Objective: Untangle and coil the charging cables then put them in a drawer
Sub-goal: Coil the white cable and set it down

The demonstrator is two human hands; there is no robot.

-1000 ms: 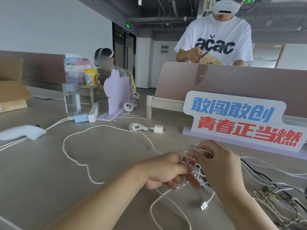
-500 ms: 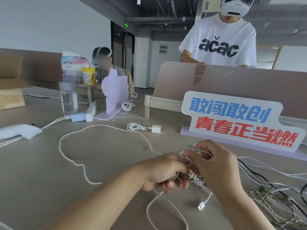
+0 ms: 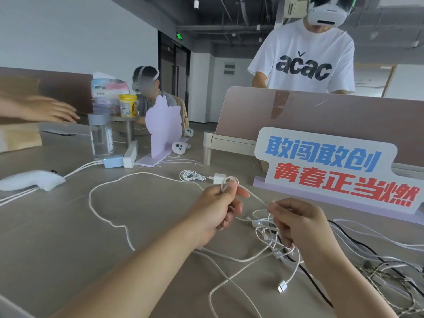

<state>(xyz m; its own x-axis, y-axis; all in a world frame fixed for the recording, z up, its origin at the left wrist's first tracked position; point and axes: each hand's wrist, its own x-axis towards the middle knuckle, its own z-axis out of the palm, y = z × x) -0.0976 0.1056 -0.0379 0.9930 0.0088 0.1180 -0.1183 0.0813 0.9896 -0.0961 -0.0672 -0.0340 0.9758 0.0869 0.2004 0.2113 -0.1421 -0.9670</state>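
Observation:
A knot of white charging cables (image 3: 266, 230) lies on the grey table (image 3: 57, 237) in front of me. My left hand (image 3: 218, 210) pinches a small loop of white cable, raised a little above the table. My right hand (image 3: 296, 223) pinches the same strand at its fingertips, with more cables hanging under the palm. One long white cable (image 3: 107, 216) runs in a wide loop to the left. A loose white plug (image 3: 282, 289) rests near the front. No drawer is in view.
A coiled cable with a white charger (image 3: 202, 176) lies behind my hands. A sign with coloured lettering (image 3: 332, 168) stands at right, more dark and braided cables (image 3: 390, 271) beside it. A water bottle (image 3: 101, 136), a white controller (image 3: 32, 180) and another person's hand (image 3: 46, 110) are at left.
My hands have drawn apart: the left rose and moved left with a loop of cable, stretching a strand to the right hand. Another person's hand has come in at the far left.

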